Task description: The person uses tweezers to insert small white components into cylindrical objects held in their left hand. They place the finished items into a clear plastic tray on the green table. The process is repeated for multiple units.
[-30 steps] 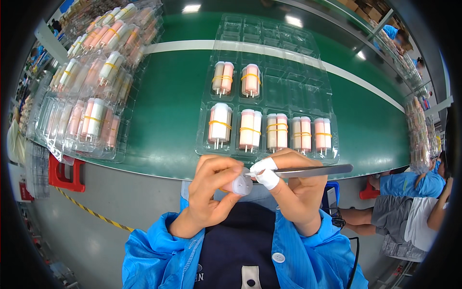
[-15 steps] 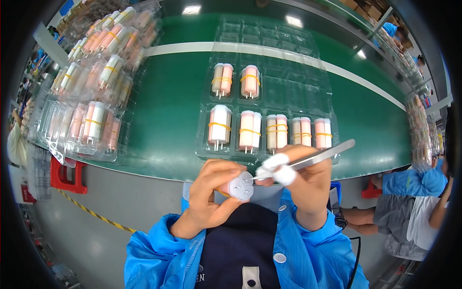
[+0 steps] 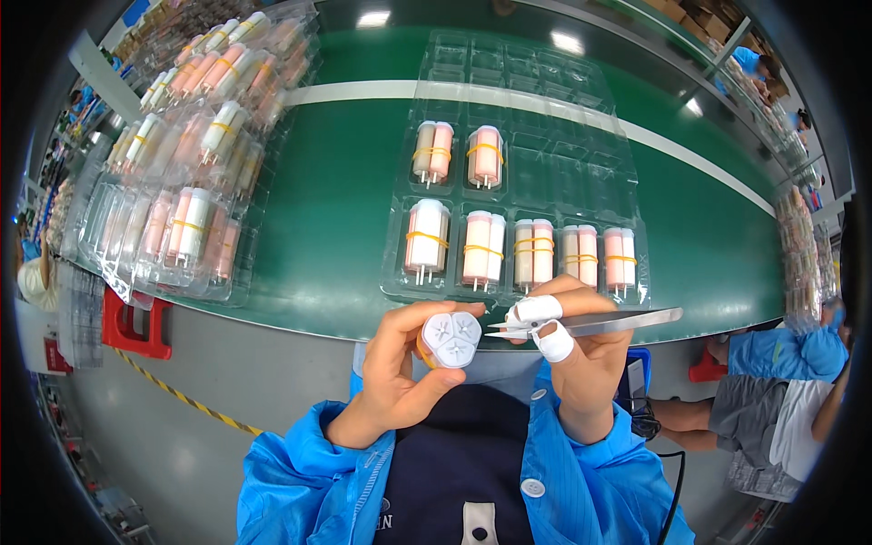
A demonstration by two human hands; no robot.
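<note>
Wrapped in my left hand (image 3: 392, 368) is a bundle of three tubes (image 3: 452, 341). Its pale, three-lobed end face points up at me, with a small slit-like mark in each lobe. My right hand (image 3: 581, 350), with white coverings on two fingertips, is closed around metal tweezers (image 3: 627, 321). Their two pointed tips are spread a little and stand just right of the bundle, apart from it. Beyond my hands a clear plastic tray (image 3: 565, 173) holds several pink and white tube bundles (image 3: 481, 250), bound with yellow rubber bands, thin pins toward me.
Stacked clear trays (image 3: 136, 272) of similar bundles rise at the left of the green table (image 3: 318, 227). Below its edge sits a red stool (image 3: 136, 327). Another person (image 3: 781, 354) in blue is at the far right, near more stacked trays (image 3: 799, 263).
The tweezers' tips have come away from the bundle's end face and moved right. The bundle has turned, so its end face shows more fully. The whole view has shifted slightly.
</note>
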